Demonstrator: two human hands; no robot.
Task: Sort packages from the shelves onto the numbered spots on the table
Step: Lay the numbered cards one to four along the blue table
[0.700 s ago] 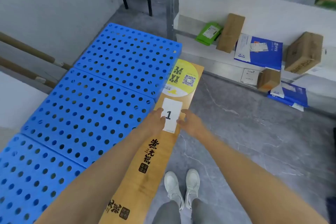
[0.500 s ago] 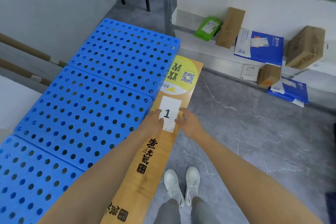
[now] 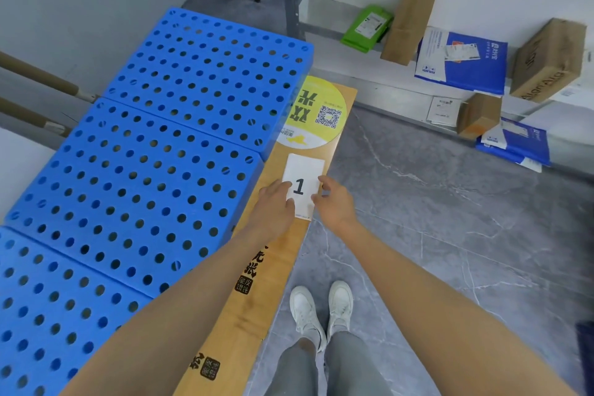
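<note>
- Holding as before, left hand and right hand pinch opposite edges of the number card.
- Card lies unmoved on the desk; packages remain on the shelf.

Parcel sorting room, storage premises.
You are standing on a grey stone-look floor facing a low white shelf where cardboard boxes, blue mailers and a green mailer are leaning; blue perforated panels are covering the wooden table beside a numbered card.
</note>
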